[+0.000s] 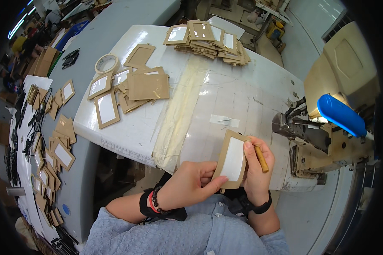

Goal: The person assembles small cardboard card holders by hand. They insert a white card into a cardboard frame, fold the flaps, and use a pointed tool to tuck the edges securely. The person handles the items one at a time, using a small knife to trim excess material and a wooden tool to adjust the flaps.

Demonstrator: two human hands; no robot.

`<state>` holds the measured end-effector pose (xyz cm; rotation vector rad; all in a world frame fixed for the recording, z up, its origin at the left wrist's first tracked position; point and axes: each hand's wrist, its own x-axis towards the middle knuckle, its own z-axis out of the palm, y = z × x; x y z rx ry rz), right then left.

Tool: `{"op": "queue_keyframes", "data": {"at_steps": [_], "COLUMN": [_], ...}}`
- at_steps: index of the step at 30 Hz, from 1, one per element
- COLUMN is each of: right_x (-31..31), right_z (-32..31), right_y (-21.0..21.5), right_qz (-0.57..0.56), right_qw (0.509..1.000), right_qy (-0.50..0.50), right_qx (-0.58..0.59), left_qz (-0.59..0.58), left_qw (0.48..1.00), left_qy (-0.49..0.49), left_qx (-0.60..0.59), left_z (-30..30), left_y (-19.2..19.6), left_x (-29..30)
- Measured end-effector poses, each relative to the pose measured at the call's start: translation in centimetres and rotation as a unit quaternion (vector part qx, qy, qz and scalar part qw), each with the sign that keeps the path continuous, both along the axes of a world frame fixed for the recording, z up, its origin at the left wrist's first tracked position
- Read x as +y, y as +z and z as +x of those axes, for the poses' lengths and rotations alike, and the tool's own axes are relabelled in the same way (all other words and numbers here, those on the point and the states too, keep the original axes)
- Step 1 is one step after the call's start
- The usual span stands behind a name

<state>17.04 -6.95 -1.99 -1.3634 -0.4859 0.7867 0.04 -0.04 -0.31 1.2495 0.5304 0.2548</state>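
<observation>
A tan card holder [232,160] with a white window is held up, tilted, in front of my body by both hands. My left hand [200,178] pinches its lower left corner, thumb on the front and fingers partly hidden behind. The thumb of my right hand [258,168] presses on its upper right edge. That same hand also keeps a short yellow-brown rod [261,159] tucked between thumb and fingers; its kind is unclear. A small clear strip with a dark thin line [224,120] is stuck to the white table just beyond the holder.
A sewing machine [327,140] with a blue-covered part [341,114] stands at right. Stacked holders [208,38] lie at the far edge. Loose holders [149,86] and a tape roll [107,63] lie at left. More pieces [63,153] cover the grey side table [87,102].
</observation>
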Motion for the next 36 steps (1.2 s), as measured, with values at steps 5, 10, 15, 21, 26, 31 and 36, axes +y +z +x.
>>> {"op": "queue_keyframes", "data": {"at_steps": [5, 10, 15, 21, 26, 31, 36], "right_x": [-0.3, -0.6, -0.6, -0.6, -0.7, -0.7, -0.9], "right_z": [0.0, -0.4, -0.1, 0.1, 0.2, 0.2, 0.3], "right_y": [-0.1, 0.3, 0.5, 0.2, 0.0, -0.1, -0.1], "right_qz": [0.010, 0.035, 0.027, 0.036, 0.034, 0.021, -0.009], "right_qw": [1.000, 0.994, 0.992, 0.994, 0.995, 0.998, 1.000], "right_qy": [-0.010, -0.040, -0.036, -0.039, -0.037, -0.029, -0.018], "right_qx": [-0.024, -0.094, -0.119, -0.098, -0.090, -0.056, -0.003], "left_qz": [-0.005, 0.057, -0.027, -0.029, -0.033, -0.059, -0.080], "left_qw": [1.000, 0.996, 0.998, 0.999, 0.999, 0.998, 0.996], "left_qy": [0.022, 0.054, 0.059, 0.028, 0.007, -0.020, -0.025], "left_qx": [-0.018, 0.031, -0.008, 0.009, -0.022, -0.012, -0.017], "left_z": [0.1, 0.4, 0.8, 0.7, 0.3, 0.2, 0.2], "left_y": [0.2, -0.2, -0.9, -0.4, -0.4, 0.2, 1.2], "left_x": [-0.3, 0.4, -0.3, -0.2, -0.4, -0.2, -0.3]}}
